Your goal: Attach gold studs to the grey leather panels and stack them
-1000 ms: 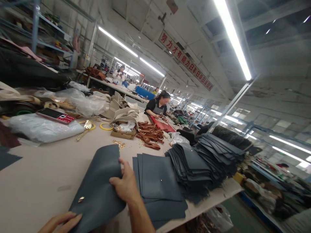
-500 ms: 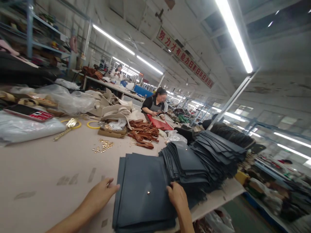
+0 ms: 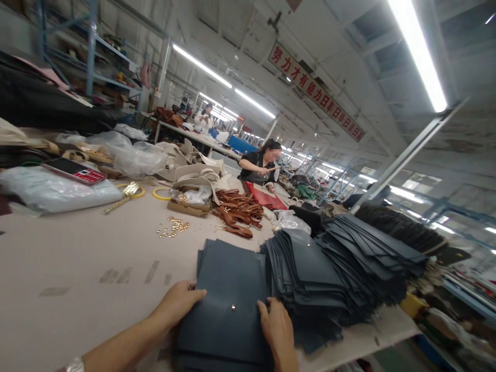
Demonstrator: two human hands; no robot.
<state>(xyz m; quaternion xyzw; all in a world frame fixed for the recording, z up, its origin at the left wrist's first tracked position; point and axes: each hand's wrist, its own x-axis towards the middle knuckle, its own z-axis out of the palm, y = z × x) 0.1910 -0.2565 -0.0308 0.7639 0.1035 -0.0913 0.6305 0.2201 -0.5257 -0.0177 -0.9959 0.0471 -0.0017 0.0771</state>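
A stack of dark blue leather panels (image 3: 228,274) lies in front of me, its top piece bearing a small shiny metal stud (image 3: 233,308). My left hand (image 3: 180,302) grips the stack's left edge, thumb on top and the other fingers partly hidden at the side. On the opposite edge, my right hand (image 3: 277,328) holds the stack with its thumb over the top piece. Just right of that hand, a fanned pile of similar dark blue panels (image 3: 310,274) spreads across the table.
Gold metal bits (image 3: 174,226), brown leather straps (image 3: 240,206) and a small cardboard box (image 3: 189,206) lie beyond the stack on the table (image 3: 96,243). A red-keyed phone (image 3: 73,170) rests on a plastic-wrapped bundle (image 3: 58,194). Across the table, a person (image 3: 261,163) works near red material (image 3: 265,196).
My left hand has come over the stack's left edge, and my right hand has closed in on its right edge. The panels' edges look more aligned. The view has shifted left.
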